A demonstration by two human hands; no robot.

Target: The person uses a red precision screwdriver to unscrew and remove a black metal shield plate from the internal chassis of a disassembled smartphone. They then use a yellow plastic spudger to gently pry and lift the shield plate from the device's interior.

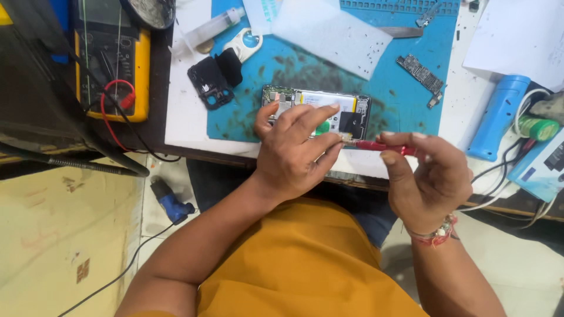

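Note:
An opened phone (320, 105) with its back off lies on a blue work mat (405, 100), battery and boards showing. My left hand (294, 149) rests over the phone's near edge and holds it steady, fingers spread on the battery. In my right hand (426, 176) is a red-handled screwdriver (382, 147), gripped between thumb and fingers; its tip points left and meets the phone's lower right corner beside my left fingertips.
On the mat lie a black phone cover piece (208, 82), a loose circuit board (422, 73), a white sheet (332, 35) and a syringe (208, 29). A yellow multimeter (111, 58) sits at left, a blue tool (499, 114) and cables at right.

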